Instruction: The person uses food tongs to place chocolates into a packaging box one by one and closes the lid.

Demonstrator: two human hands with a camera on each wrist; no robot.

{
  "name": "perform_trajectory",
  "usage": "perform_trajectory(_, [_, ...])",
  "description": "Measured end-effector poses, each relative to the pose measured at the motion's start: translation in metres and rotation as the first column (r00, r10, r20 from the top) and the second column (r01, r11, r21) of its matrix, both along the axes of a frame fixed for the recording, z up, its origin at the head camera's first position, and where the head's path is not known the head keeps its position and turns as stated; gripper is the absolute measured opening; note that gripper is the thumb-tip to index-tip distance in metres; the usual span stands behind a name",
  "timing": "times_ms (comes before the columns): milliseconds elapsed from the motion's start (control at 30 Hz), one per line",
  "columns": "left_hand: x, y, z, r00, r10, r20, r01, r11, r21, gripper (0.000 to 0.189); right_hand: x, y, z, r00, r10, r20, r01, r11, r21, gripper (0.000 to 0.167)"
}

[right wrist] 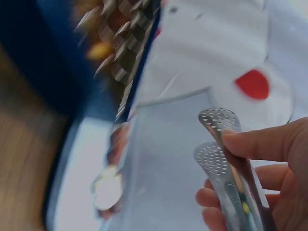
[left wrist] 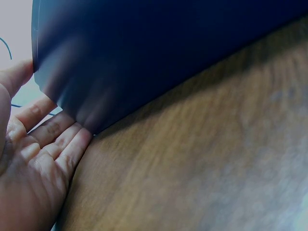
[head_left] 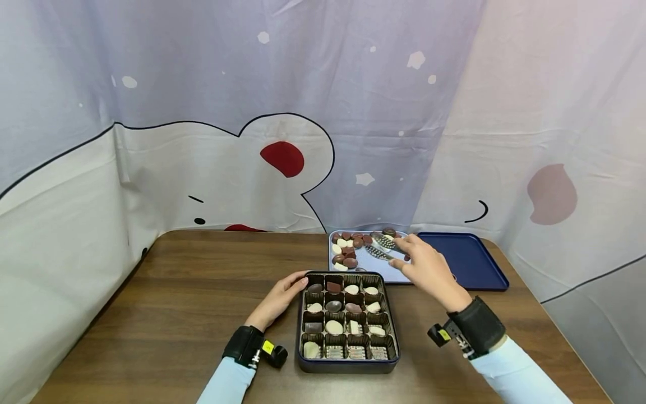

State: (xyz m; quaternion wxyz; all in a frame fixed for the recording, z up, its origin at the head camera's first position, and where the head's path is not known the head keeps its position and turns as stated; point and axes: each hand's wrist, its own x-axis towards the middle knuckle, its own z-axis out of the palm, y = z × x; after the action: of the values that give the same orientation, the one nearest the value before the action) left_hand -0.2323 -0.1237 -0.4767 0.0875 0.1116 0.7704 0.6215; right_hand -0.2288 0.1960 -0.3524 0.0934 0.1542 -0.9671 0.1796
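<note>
My right hand grips metal tongs with perforated tips, held over the light blue tray. The two tips stand apart in the right wrist view, and I see nothing between them. Brown and white chocolates lie along that tray's left side and back. With straight fingers, my left hand touches the back left corner of a dark blue box. Chocolates sit in most of the box's compartments; in the front row, one white piece is at the left and three compartments show ridged bottoms.
A dark blue tray or lid lies at the back right, beside the light blue tray. The box stands in front of both on a wooden table. A patterned cloth hangs behind the table.
</note>
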Motion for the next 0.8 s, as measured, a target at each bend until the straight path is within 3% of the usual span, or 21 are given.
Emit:
perform_trajectory(67, [0.005,0.001,0.009,1.0,-0.003,0.006,0.003,1.0,0.002,0.042,-0.012,0.008,-0.008,0.999,-0.045,0.015,0.045,0.999,0.002,0.056])
perform_trajectory(167, [0.005,0.001,0.01,1.0,0.003,0.005,-0.003,1.0,-0.007,0.042,-0.028,0.018,-0.022,0.994,-0.105,0.025,0.104,0.994,0.021,0.057])
perform_trajectory(433, [-0.012,-0.001,-0.022,0.999,0.038,-0.001,-0.038,0.999,-0.001,0.044,-0.064,0.032,-0.058,0.979,-0.188,0.077,0.185,0.981,0.053,0.056])
perform_trajectory(600, [-0.013,-0.002,-0.024,1.0,0.013,-0.015,-0.013,1.0,-0.019,0.048,-0.075,0.033,-0.074,0.974,-0.207,0.09,0.202,0.977,0.063,0.052])
perform_trajectory(800, [-0.012,-0.002,-0.021,1.0,0.017,-0.02,-0.018,1.0,-0.021,0.047,-0.079,0.032,-0.082,0.974,-0.214,0.069,0.21,0.976,0.056,0.047])
